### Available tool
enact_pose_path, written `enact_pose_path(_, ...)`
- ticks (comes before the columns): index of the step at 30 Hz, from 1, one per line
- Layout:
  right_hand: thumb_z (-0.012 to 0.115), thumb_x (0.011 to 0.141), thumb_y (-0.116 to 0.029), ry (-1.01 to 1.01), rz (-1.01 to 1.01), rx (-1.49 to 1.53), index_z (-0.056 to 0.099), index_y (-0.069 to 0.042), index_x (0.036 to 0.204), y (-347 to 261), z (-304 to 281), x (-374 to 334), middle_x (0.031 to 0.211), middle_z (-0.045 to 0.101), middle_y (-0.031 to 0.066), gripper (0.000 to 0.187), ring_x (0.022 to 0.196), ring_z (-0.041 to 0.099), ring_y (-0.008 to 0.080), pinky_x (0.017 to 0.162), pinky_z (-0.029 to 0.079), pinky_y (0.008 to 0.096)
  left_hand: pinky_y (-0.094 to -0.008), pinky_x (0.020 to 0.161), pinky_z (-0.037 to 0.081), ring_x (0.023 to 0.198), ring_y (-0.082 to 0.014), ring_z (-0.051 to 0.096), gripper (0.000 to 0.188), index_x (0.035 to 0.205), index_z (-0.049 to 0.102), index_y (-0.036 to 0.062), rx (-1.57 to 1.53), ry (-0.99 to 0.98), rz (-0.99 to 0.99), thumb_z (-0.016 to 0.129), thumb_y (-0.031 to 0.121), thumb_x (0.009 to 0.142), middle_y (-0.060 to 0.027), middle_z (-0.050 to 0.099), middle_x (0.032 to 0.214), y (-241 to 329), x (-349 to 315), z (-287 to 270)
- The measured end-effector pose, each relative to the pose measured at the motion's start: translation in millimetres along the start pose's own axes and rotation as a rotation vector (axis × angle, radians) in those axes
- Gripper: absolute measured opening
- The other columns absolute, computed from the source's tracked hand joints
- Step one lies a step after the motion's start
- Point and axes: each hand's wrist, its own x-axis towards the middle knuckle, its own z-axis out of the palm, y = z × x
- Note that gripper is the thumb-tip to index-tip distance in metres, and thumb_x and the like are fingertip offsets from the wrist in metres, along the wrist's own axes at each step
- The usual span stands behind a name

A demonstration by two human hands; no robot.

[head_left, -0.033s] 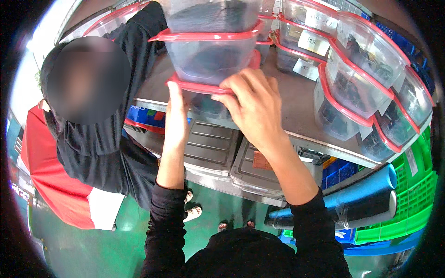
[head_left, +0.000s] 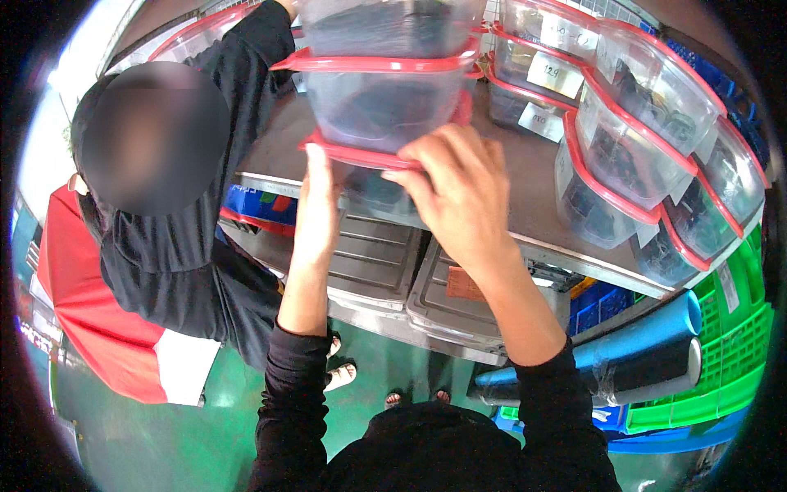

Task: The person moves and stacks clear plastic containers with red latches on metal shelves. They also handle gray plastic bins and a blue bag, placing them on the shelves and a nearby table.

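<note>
In front of me is a stack of clear plastic containers with red lids, dark contents showing through the walls. My left hand (head_left: 321, 201) is at the near left corner of the lower red lid (head_left: 361, 155), a straight digit against the rim and its other fingers mostly hidden. At that lid's near right edge, my right hand (head_left: 463, 193) pinches the rim between thumb and curled fingers. Resting on this lid is a middle container (head_left: 381, 107), with an upper container (head_left: 385, 33) above it, cut by the picture's top edge. A lower container (head_left: 377, 190) shows between my hands.
Right on the brown shelf (head_left: 525, 193) stand more red-lidded containers (head_left: 631, 156) with white labels. Below are grey lidded bins (head_left: 373, 254), blue and black rolls (head_left: 639, 344) and green crates (head_left: 738, 328). A person in black (head_left: 180, 246) reaches toward the shelf at left.
The stack has shifted slightly right, and both my hands have moved right with it. My grip looks the same.
</note>
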Motion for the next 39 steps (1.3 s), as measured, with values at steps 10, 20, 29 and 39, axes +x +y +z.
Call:
enact_pose_path(10,0.073,0.064,-0.019,0.026,0.109,-0.452,0.065,-0.016,0.084,35,-98,-37,0.092,0.056,0.0004,0.022,0.094,0.052,0.0227,0.079,0.038,0.0376,-0.034,0.101,0.031,0.12,-0.0216,0.04,0.06,0.135,0.029,0.0012,-0.005,-0.089,0.201,0.055,0.033,0.091,-0.0159,0.044,0.129,4,-34,129)
enact_pose_path(20,0.071,0.069,-0.019,-0.003,0.119,-0.539,0.068,-0.022,0.092,32,-110,-47,0.099,0.054,-0.0006,0.023,0.1,0.051,0.0249,0.081,0.037,0.0401,-0.0335,0.104,0.026,0.124,-0.0209,0.035,0.06,0.136,0.028,0.0,-0.043,-0.086,0.226,0.054,0.03,0.091,-0.0149,0.04,0.132,-11,-38,134)
enact_pose_path(29,0.064,0.078,-0.007,0.041,-0.004,-0.379,0.066,-0.009,0.098,30,-109,-72,0.103,0.053,0.0079,0.02,0.103,0.05,0.0301,0.086,0.038,0.0437,-0.0343,0.098,0.035,0.116,-0.0258,0.047,0.048,0.125,0.043,-0.0037,0.019,0.126,0.239,0.05,0.031,0.093,-0.0206,0.049,0.122,-22,-57,116)
enact_pose_path(39,0.053,0.086,-0.004,-0.05,0.14,-0.18,0.056,0.001,0.11,27,-86,-122,0.112,0.05,0.0167,0.024,0.106,0.049,0.0331,0.09,0.039,0.0431,-0.0363,0.093,0.039,0.111,-0.0227,0.05,0.014,0.089,0.058,0.0048,0.148,0.121,0.607,0.067,0.005,0.079,-0.0091,0.059,0.109,-1,-79,79)
